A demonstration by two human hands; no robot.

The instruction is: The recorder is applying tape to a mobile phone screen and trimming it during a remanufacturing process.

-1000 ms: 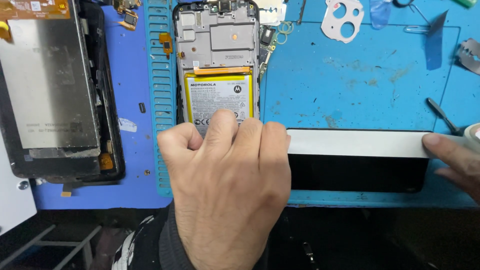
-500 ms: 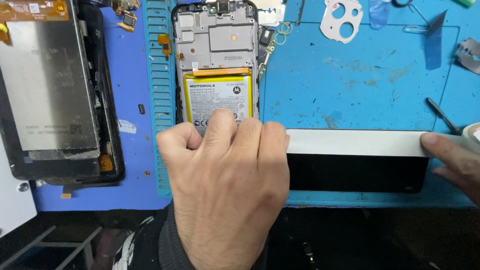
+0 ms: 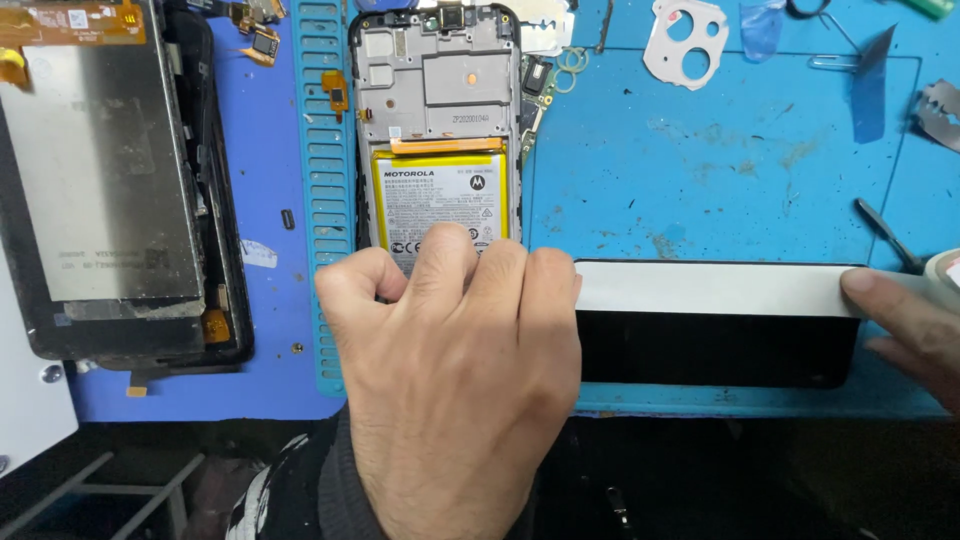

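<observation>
While curled left fingers (image 3: 470, 270) press white tape (image 3: 710, 288), cluttered blue mat (image 3: 720, 170); right fingers' (image 3: 885, 300) grip unclear.

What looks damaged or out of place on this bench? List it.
The blue work mat is scuffed and stained in patches. A detached display panel lies at the left with loose orange flex cables hanging out. A bare razor blade sits loose at the right edge.
</observation>
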